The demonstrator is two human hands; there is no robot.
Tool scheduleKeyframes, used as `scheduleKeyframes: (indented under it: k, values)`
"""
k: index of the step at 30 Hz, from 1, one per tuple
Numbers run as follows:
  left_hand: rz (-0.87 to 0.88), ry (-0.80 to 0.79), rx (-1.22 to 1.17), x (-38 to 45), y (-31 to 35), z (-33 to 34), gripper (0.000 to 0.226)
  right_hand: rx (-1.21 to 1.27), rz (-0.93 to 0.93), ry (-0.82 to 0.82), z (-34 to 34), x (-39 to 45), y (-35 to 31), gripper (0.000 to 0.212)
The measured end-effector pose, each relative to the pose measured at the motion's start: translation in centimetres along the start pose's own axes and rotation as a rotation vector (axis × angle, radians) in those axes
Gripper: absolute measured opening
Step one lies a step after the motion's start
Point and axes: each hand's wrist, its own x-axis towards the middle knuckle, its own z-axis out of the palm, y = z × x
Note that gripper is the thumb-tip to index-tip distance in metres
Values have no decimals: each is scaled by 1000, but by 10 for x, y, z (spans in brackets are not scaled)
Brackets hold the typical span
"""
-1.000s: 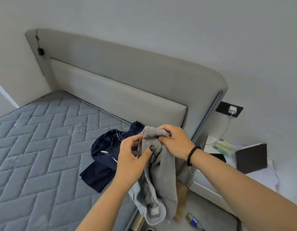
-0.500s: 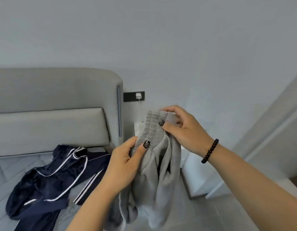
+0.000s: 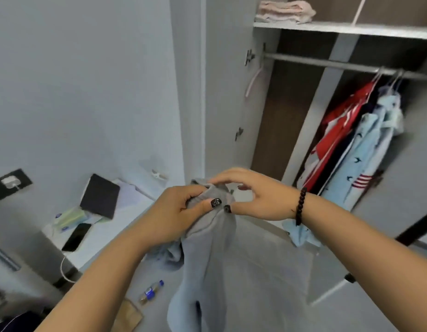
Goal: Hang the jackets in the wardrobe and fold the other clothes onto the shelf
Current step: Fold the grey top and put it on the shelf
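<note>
My left hand (image 3: 181,212) grips the grey garment (image 3: 207,259) at its top edge — it hangs straight down below my hands. My right hand (image 3: 253,195) pinches it lightly; the shelf (image 3: 339,29) is up-right.

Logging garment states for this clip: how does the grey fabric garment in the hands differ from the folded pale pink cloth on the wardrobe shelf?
The grey fabric garment hangs unfolded and loose, while the folded pale pink cloth lies in a flat stack. The grey garment is gripped at its top by the left hand, with the right hand at its edge; the pink cloth rests untouched on the wardrobe shelf. The grey one sits low, the pink one high. Both are soft fabric.
</note>
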Motion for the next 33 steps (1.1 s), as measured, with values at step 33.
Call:
scheduleKeyframes:
  k: [33]
  values:
    - [194, -333, 414, 91, 132, 328, 28, 525, 262, 704, -174, -410, 61, 19]
